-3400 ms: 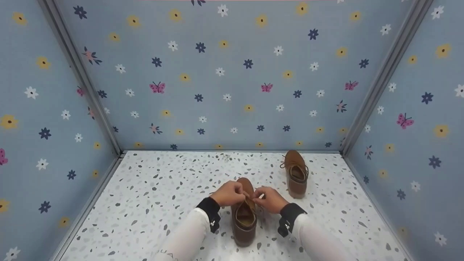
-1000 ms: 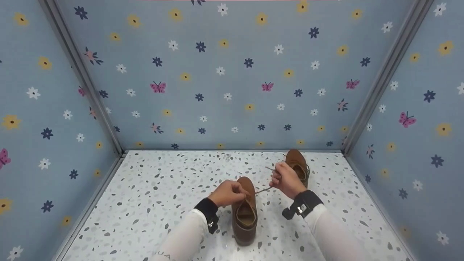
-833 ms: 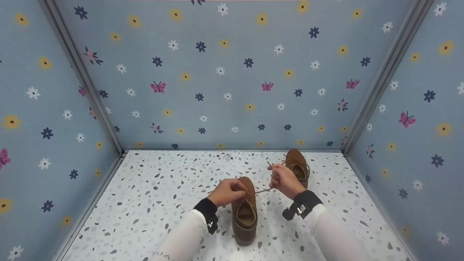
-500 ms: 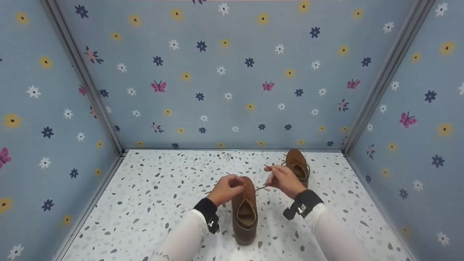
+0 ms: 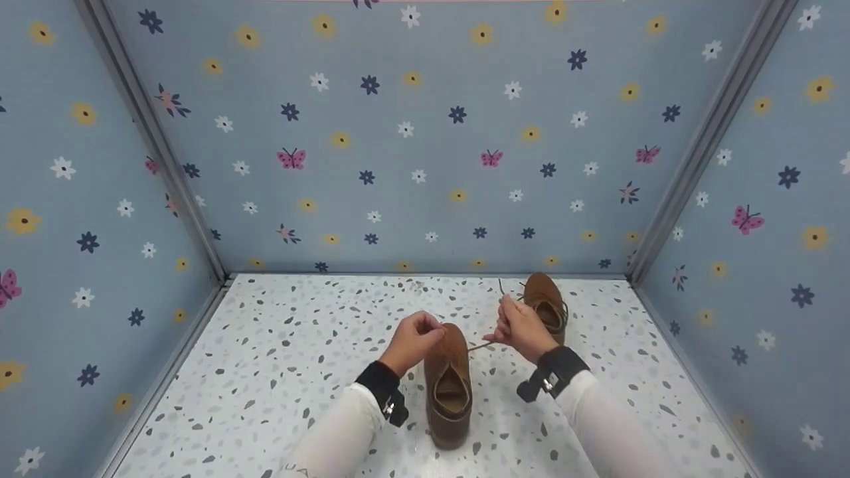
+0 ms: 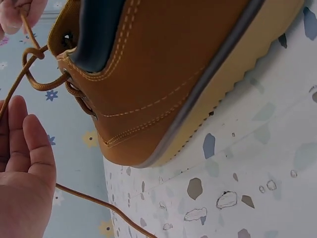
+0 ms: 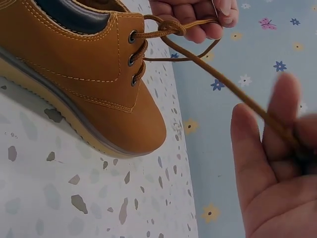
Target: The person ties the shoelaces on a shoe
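A brown lace-up shoe [image 5: 447, 364] stands on the speckled floor, toe pointing away from me. My left hand [image 5: 413, 342] is above its front and pinches one end of the shoelace. Off to the right, my right hand [image 5: 523, 326] grips the other end, with the tip sticking up past its fingers. Between the hands the shoelace [image 7: 228, 87] stretches from a loose knot [image 7: 172, 27] over the eyelets. The left wrist view has the left hand [image 6: 25, 173] close up, lace crossing its palm. Part of the left fingers' hold is hidden in the head view.
A second brown shoe [image 5: 541, 291] stands behind the right hand, near the back wall, its lace loops at the sides. Blue flowered panels [image 5: 425, 153] enclose the white speckled floor [image 5: 299, 345] at the back and both sides.
Over the whole span, my right hand moved from the shoe out to the right, drawing the lace along. Lately the left hand has risen toward the toe; the right-hand lace tip swung upward.
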Tool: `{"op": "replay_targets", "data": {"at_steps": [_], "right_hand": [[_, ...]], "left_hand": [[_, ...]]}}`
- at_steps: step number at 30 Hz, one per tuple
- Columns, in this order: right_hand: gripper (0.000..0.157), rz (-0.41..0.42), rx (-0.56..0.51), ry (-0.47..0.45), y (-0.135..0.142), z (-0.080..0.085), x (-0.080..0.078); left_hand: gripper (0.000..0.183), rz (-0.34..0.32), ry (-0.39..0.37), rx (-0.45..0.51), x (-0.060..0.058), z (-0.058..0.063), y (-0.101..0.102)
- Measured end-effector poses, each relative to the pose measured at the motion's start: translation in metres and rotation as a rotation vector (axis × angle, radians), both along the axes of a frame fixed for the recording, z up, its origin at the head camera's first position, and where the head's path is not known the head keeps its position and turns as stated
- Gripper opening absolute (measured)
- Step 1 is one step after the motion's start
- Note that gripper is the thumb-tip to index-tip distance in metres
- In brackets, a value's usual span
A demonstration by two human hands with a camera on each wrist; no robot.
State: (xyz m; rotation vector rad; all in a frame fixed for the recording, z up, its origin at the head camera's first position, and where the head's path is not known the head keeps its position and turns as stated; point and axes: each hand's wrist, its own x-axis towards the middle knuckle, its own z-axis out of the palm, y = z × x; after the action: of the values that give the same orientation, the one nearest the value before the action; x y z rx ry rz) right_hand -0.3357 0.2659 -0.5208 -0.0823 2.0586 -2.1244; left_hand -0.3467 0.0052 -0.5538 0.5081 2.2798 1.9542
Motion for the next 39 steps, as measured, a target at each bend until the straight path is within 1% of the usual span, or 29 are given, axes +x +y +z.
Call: {"op": "replay_targets", "data": {"at_steps": [4, 5, 7, 10, 12, 14, 17, 19, 22, 26, 28, 30, 34, 36, 37, 39], "right_hand": [[0.033, -0.005, -0.051, -0.026, -0.003, 0.001, -0.001], [0.028, -0.003, -0.054, -0.029, -0.003, 0.001, -0.001], [0.020, 0.005, -0.025, -0.018, -0.002, 0.002, -0.002], [0.028, 0.031, 0.067, 0.020, 0.000, 0.001, -0.002], [0.033, 0.043, 0.143, 0.051, 0.002, 0.000, -0.002], [0.037, 0.041, 0.186, 0.066, 0.004, -0.001, -0.002], [0.042, 0.011, 0.207, 0.069, 0.005, -0.002, -0.002], [0.042, -0.012, 0.191, 0.060, 0.005, -0.003, -0.002], [0.043, -0.025, 0.133, 0.035, 0.003, -0.004, -0.001], [0.043, -0.005, 0.029, -0.009, -0.003, -0.006, -0.001], [0.043, 0.016, -0.002, -0.025, -0.005, -0.007, -0.001], [0.041, 0.037, -0.014, -0.046, -0.008, -0.008, 0.000], [0.029, 0.055, -0.040, -0.093, -0.010, -0.009, 0.002], [0.022, 0.058, -0.039, -0.094, -0.010, -0.009, 0.002], [0.022, 0.062, -0.033, -0.087, -0.010, -0.009, 0.002], [0.026, 0.073, 0.002, -0.065, -0.009, -0.009, 0.001]], "left_hand": [[0.006, -0.010, -0.070, 0.071, 0.001, 0.000, 0.000], [0.006, -0.005, -0.088, 0.079, 0.002, 0.000, -0.001], [0.011, 0.016, -0.115, 0.076, 0.002, 0.000, -0.002], [0.023, 0.055, -0.166, 0.049, 0.002, 0.001, -0.003], [0.028, 0.067, -0.197, 0.035, 0.001, 0.002, -0.005], [0.029, 0.069, -0.217, 0.010, 0.001, 0.004, -0.005], [0.025, 0.058, -0.221, -0.023, 0.001, 0.005, -0.007], [0.024, 0.047, -0.215, -0.026, 0.001, 0.005, -0.007], [0.026, 0.041, -0.225, 0.025, 0.002, 0.004, -0.009], [0.028, 0.037, -0.237, 0.105, 0.002, 0.003, -0.009], [0.028, 0.024, -0.240, 0.135, 0.002, 0.004, -0.009], [0.027, 0.007, -0.251, 0.161, 0.002, 0.004, -0.008], [0.019, -0.016, -0.273, 0.202, 0.002, 0.001, -0.007], [0.016, -0.018, -0.281, 0.221, 0.002, 0.000, -0.006], [0.015, -0.019, -0.281, 0.231, 0.002, -0.001, -0.006], [0.014, -0.022, -0.278, 0.255, 0.003, -0.002, -0.007]]}}
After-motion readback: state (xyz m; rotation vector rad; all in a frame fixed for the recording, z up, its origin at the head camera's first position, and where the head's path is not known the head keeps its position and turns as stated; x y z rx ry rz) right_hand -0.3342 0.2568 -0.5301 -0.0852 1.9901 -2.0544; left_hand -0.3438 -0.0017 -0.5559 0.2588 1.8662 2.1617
